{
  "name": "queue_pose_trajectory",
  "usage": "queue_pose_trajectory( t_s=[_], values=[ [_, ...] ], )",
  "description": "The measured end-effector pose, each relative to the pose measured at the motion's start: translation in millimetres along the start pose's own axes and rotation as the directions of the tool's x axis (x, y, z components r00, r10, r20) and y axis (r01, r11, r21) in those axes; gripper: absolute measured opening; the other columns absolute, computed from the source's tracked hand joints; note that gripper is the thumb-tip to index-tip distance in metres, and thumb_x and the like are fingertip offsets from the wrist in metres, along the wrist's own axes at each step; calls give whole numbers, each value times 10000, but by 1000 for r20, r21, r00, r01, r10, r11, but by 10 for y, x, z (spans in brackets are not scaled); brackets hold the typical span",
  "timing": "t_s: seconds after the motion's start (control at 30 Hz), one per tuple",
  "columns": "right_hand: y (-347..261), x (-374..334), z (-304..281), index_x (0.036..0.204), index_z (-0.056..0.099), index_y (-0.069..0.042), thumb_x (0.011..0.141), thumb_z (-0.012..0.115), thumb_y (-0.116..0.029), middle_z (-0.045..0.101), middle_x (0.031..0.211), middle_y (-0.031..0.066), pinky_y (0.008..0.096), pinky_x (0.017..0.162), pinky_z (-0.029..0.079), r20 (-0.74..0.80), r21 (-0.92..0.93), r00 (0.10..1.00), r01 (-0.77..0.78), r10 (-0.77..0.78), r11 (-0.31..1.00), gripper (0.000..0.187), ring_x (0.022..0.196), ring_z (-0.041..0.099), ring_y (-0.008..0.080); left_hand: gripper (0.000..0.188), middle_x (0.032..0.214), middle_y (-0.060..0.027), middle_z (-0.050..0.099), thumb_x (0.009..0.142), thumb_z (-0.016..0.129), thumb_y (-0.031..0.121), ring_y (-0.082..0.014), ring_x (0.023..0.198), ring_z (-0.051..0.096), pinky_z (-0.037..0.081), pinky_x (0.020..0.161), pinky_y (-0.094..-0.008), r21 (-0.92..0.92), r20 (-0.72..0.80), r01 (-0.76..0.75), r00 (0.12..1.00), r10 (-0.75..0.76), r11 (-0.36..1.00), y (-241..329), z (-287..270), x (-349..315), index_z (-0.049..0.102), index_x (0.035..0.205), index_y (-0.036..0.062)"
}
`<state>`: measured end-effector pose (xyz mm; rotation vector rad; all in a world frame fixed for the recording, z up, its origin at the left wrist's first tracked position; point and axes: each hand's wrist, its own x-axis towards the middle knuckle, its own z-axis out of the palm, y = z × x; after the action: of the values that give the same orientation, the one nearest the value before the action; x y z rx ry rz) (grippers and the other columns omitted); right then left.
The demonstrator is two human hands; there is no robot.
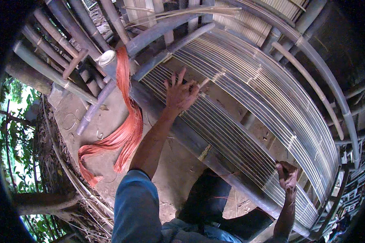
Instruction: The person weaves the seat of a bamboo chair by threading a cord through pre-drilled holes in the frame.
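My left hand (179,94) lies over a panel of thin, parallel bamboo slats (227,125), its fingers spread. A pale strip end (205,83) sits right by its thumb side; whether the hand grips it cannot be made out. Farther right, my right hand (287,175) is closed with curled fingers at the far edge of the same slats. What it pinches, if anything, is too small to see. Beyond a long gap runs a second, wider panel of slats (271,85), crossed by pale bindings. A thick dark bamboo pole (190,135) borders the near side.
An orange-red bundle of fibres (129,109) hangs from a bamboo pole end (107,58) and trails onto the bare ground (170,174). Bamboo posts (54,77) stand at the left. A curved pole (328,77) arches along the far right. Green leaves (18,141) show at the left.
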<state>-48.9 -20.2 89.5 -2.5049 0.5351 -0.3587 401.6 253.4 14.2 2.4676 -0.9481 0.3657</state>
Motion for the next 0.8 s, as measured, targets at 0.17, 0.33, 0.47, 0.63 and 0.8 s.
queue_pose_trajectory(
  t_s=[0.17, 0.33, 0.47, 0.63, 0.8],
  values=[
    [320, 36, 305, 949, 745, 13, 959, 727, -241, 722, 784, 128, 319, 581, 483, -178, 8, 978, 114, -111, 993, 255, 653, 619, 123, 466, 1472, -160, 431, 929, 614, 436, -410, 1365, 381, 300, 1067, -663, -73, -93, 60, 993, -67, 996, -28, 97, 86, 624, 1280, 128],
    [-113, 195, 358, 917, 750, -25, 869, 789, -196, 702, 881, 149, 415, 777, 530, -221, -350, 941, 169, -257, 921, 182, 832, 661, 312, 540, 1307, -218, 485, 880, 675, 443, -425, 1245, 437, 365, 1014, -624, -32, -321, 172, 931, -173, 985, -184, 102, -104, 593, 1229, 39],
    [-407, 344, 166, 984, 741, -32, 839, 790, -146, 689, 1011, 169, 445, 879, 507, -295, -297, 937, 98, -189, 950, 191, 987, 639, 333, 550, 1247, -233, 495, 808, 775, 363, -428, 1165, 465, 400, 980, -596, 163, -246, 151, 963, -108, 975, -122, -187, -327, 601, 1203, 21],
    [-276, 597, 397, 988, 724, -36, 791, 801, -83, 689, 1027, 153, 438, 812, 537, -296, -160, 933, 164, -206, 973, 217, 929, 658, 350, 274, 940, -164, 600, 829, 757, 197, -392, 971, 549, 456, 898, -497, 56, -229, -142, 962, 151, 988, -437, -257, -491, 674, 1035, 37],
    [-484, 928, 610, 925, 731, -46, 783, 795, -39, 707, 953, 146, 407, 797, 550, -275, -90, 930, 229, -245, 969, 157, 905, 681, 325, 222, 818, -166, 647, 897, 729, 233, -330, 806, 622, 487, 806, -424, -351, 17, 34, 999, -30, 936, -519, -636, -534, 721, 929, 14]
  ],
)
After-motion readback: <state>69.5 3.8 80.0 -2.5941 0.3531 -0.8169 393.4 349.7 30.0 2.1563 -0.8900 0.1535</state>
